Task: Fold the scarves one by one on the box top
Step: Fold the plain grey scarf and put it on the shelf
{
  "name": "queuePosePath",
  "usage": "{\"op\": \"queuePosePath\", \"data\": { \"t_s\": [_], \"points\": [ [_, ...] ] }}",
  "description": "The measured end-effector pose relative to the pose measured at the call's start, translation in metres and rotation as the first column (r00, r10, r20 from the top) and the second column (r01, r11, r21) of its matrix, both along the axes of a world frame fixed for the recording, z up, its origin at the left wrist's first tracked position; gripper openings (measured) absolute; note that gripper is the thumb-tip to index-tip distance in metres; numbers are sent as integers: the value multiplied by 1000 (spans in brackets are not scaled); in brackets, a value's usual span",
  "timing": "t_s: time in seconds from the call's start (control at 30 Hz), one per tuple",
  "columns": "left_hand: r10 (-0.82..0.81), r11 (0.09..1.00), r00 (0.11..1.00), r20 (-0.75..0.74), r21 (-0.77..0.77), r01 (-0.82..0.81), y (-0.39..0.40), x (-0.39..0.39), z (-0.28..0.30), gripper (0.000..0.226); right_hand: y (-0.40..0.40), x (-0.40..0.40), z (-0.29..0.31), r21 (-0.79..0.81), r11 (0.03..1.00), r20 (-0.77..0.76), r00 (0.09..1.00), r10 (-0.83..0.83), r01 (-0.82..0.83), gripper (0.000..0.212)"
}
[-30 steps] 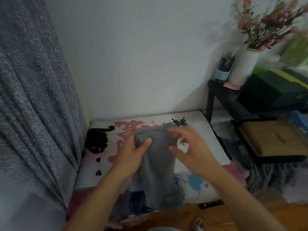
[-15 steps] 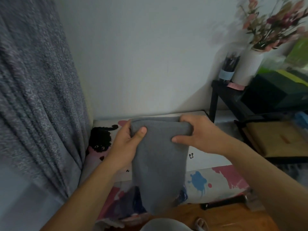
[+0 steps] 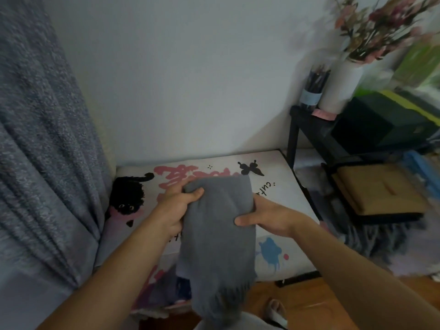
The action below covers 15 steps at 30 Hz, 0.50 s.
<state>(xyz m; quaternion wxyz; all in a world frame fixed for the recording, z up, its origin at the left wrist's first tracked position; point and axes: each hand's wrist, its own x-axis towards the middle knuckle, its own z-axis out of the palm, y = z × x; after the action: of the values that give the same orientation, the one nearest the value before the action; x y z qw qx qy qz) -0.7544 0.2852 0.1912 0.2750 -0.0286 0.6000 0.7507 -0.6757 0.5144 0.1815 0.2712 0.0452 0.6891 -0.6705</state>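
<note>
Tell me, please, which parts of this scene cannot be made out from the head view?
- Lower end of the grey scarf, held by the left hand and right hand: blurred near the bottom edge.
- Middle of the box top: covered by scarf and hands.
- Pile below the box's front edge: blurred, partly behind the scarf.
- Flowers and shelf items, right: motion-blurred.

The scarf [image 3: 217, 236] is plain mid-grey, with no pattern — its fringe the same grey. The box top [image 3: 285, 186] is white, printed with a black cat, pink lettering, a black butterfly, small black handwriting and a blue splash with a red dot. The curtain [image 3: 40, 151] is flecked blue-grey; the vase [image 3: 342, 84] is white with pink and dark-red flowers [image 3: 381, 27], and the shelf [image 3: 307, 129] is black.
</note>
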Motion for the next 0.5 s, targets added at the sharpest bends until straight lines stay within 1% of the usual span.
{"op": "queuePosePath", "data": {
  "t_s": [0.03,0.07,0.13,0.2,0.27,0.3,0.33,0.37,0.4,0.43,0.47,0.5],
  "points": [
    [-2,1000,1000,16,-12,2,-1,-4,-4,28,-2,0,-8,4,999,-30,998,-54,54,64],
    [11,1000,999,30,-2,-11,-2,-8,-5,30,-1,-1,-13,-38,994,-38,993,-109,107,68],
    [35,998,999,20,48,-36,-3,-18,-1,33,5,-3,-17,-179,966,4,982,-189,187,76],
    [23,995,999,-28,94,-20,3,-25,6,33,9,0,-20,-283,944,31,985,-170,172,74],
    [-32,999,992,-125,39,37,12,-35,18,32,6,7,-21,-262,953,31,988,-152,155,65],
    [-81,996,973,-215,-45,73,15,-42,23,33,6,10,-19,-225,956,24,982,-188,189,62],
    [-161,979,929,-333,-171,108,15,-54,28,35,9,9,-12,-170,960,-13,973,-229,223,56],
    [-285,935,849,-445,-325,143,13,-65,33,40,15,4,-5,-77,963,-86,961,-263,257,48],
    [-429,862,748,-506,-476,172,11,-77,36,48,22,-2,2,42,958,-182,945,-272,283,40],
    [-561,771,653,-508,-608,190,10,-87,37,56,31,-9,9,195,929,-301,921,-247,313,35],
    [-657,686,580,-482,-700,197,12,-95,39,62,41,-15,15,350,869,-411,891,-194,351,33],
    [-723,620,503,-473,-765,172,15,-101,38,63,48,-21,20,467,796,-503,856,-119,386,32]
  ]
}}
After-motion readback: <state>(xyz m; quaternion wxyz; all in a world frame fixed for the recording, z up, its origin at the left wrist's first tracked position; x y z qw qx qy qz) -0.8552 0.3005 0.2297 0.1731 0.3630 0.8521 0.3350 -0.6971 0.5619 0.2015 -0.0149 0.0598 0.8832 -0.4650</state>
